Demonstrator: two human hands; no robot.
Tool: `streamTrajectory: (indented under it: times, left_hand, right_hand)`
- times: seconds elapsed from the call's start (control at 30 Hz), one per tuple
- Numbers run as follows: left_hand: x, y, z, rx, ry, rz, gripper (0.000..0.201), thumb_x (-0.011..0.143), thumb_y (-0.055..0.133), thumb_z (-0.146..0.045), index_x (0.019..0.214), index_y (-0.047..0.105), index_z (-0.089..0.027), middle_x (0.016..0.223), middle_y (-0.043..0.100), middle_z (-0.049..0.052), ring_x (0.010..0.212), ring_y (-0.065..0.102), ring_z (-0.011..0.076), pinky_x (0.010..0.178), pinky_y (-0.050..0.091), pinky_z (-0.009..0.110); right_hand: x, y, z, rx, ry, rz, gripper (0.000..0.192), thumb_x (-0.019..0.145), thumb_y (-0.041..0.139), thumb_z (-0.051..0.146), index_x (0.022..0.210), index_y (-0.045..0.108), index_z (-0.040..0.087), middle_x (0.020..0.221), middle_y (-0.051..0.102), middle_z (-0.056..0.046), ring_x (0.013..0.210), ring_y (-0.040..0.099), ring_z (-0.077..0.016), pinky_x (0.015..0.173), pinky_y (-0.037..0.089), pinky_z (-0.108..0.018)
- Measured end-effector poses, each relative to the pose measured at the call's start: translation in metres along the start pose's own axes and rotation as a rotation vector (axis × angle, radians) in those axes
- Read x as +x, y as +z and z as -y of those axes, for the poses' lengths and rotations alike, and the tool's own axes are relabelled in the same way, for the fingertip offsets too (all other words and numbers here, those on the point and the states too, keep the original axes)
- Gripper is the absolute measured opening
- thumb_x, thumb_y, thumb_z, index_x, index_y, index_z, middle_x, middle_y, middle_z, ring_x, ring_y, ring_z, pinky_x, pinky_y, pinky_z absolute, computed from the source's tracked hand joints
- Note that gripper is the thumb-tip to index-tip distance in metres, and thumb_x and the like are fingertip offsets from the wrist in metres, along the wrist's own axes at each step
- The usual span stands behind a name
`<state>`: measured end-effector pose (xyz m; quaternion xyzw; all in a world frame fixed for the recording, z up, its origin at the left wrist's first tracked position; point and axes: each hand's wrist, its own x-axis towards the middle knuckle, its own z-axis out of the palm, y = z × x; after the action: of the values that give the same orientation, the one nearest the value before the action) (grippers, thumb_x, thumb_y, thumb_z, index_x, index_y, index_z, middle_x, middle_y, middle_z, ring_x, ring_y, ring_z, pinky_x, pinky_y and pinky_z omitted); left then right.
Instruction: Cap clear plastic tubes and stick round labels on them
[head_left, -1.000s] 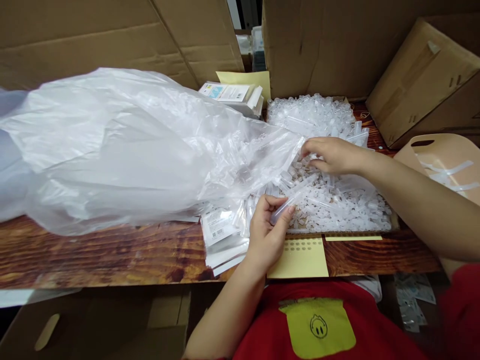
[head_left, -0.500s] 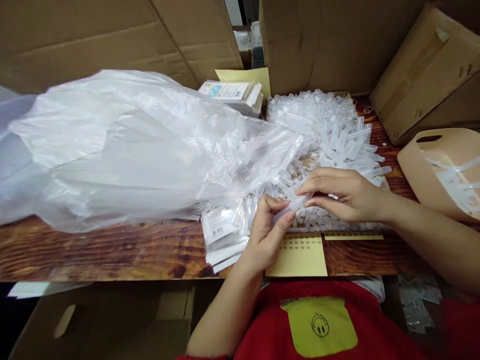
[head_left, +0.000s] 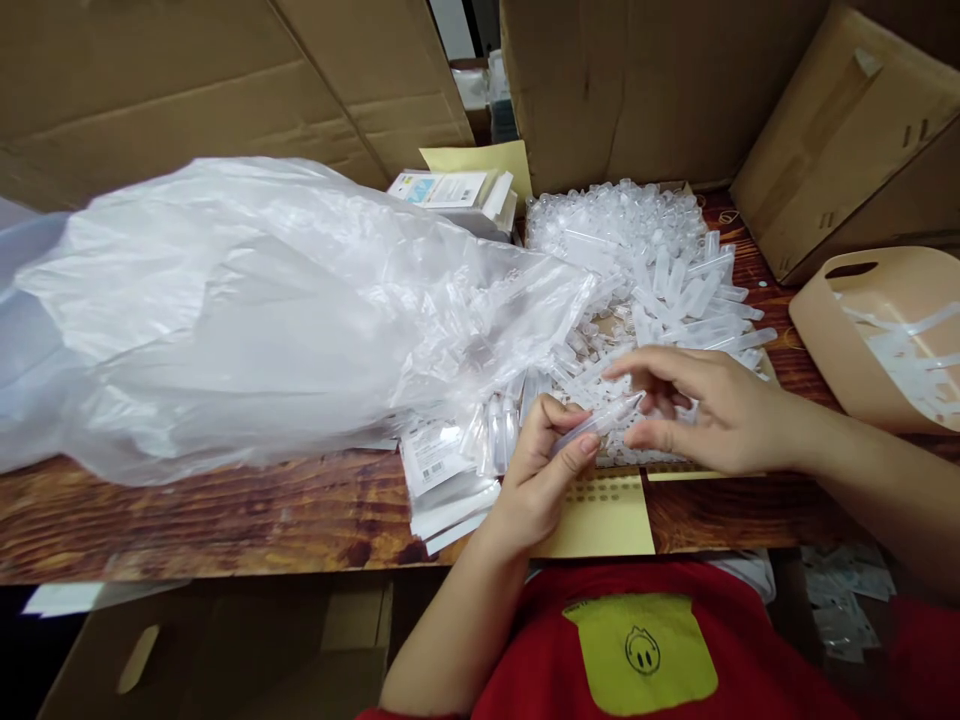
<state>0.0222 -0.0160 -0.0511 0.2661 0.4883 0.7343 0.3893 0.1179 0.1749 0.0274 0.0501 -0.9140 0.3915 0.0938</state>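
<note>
Cardboard walls close in a dark wood-grain table [head_left: 225, 520], seen from above over a red shirt at the bottom edge. Nearest on the table lies a yellow paper sheet [head_left: 611, 520] with rows of small holes, and just left of it a fanned stack of flat labelled sachets [head_left: 442, 480]. Over the sheet's upper left corner the left hand [head_left: 544, 475] is curled, thumb and forefinger pinching the lower end of a clear plastic tube [head_left: 600, 425] that slants up to the right. The right hand [head_left: 701, 405] meets it there: its thumb and fingertips are pressed onto the tube's upper end, the other fingers loosely bent above. Both hands hover over the near edge of a heap of clear tubes and small caps [head_left: 660, 290], which spreads away toward the back boxes. Left of the heap, a big crumpled translucent plastic bag [head_left: 247, 310] covers most of the table, its mouth reaching the tubes. Behind the bag's right end sits a pile of printed packets [head_left: 457, 195] on a yellow sheet. At the far right a beige plastic basket [head_left: 855, 340] holds white strips, with closed cartons [head_left: 847, 140] behind it.
</note>
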Motion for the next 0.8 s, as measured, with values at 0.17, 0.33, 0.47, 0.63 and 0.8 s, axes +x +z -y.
streamTrajectory:
  times: [0.17, 0.33, 0.47, 0.63, 0.8]
  left_hand:
    - [0.001, 0.007, -0.005, -0.235, -0.142, 0.053, 0.036, 0.088, 0.079, -0.04, 0.092, 0.049, -0.021, 0.065, 0.048, -0.007, 0.054, 0.039, 0.0065, 0.053, 0.032, 0.02]
    - [0.002, 0.014, -0.009, -0.328, -0.215, 0.073, 0.038, 0.086, 0.081, -0.038, 0.09, 0.046, -0.021, 0.061, 0.045, -0.009, 0.05, 0.038, 0.0062, 0.05, 0.03, 0.018]
    - [-0.002, 0.014, -0.007, -0.234, -0.16, 0.097, 0.033, 0.093, 0.072, -0.04, 0.094, 0.045, -0.022, 0.063, 0.043, -0.009, 0.05, 0.036, 0.0068, 0.051, 0.031, 0.019]
    - [-0.005, 0.014, -0.001, 0.564, 0.414, -0.003, 0.011, 0.102, 0.057, -0.022, 0.106, 0.046, -0.022, 0.094, 0.056, 0.003, 0.081, 0.058, 0.0135, 0.07, 0.047, 0.025]
    - [0.005, 0.019, 0.003, 1.135, 0.747, -0.098, 0.018, 0.103, 0.052, -0.015, 0.119, 0.043, -0.017, 0.098, 0.059, 0.008, 0.089, 0.063, 0.0186, 0.076, 0.054, 0.03]
  right_hand:
    - [-0.003, 0.004, 0.002, -0.041, -0.016, -0.009, 0.025, 0.105, 0.051, 0.035, 0.089, 0.061, 0.018, 0.065, 0.056, 0.003, 0.056, 0.051, -0.0106, 0.055, 0.039, -0.022]
    - [-0.005, 0.001, 0.003, -0.07, -0.037, 0.03, 0.026, 0.106, 0.047, 0.034, 0.095, 0.063, 0.018, 0.077, 0.064, -0.002, 0.067, 0.058, -0.0137, 0.064, 0.043, -0.025]
    - [-0.005, -0.003, 0.005, 0.008, 0.044, 0.082, 0.02, 0.101, 0.054, 0.035, 0.105, 0.062, 0.018, 0.086, 0.068, -0.004, 0.075, 0.062, -0.0151, 0.067, 0.045, -0.025]
    - [-0.002, 0.001, 0.006, 0.24, 0.357, 0.172, 0.044, 0.096, 0.051, 0.06, 0.085, 0.063, 0.019, 0.07, 0.054, 0.0, 0.066, 0.05, -0.0147, 0.061, 0.04, -0.028]
    - [0.021, -0.033, 0.008, 0.095, 0.51, 0.257, 0.061, 0.084, 0.057, 0.08, 0.075, 0.062, 0.019, 0.068, 0.054, -0.001, 0.066, 0.048, -0.0149, 0.061, 0.038, -0.029]
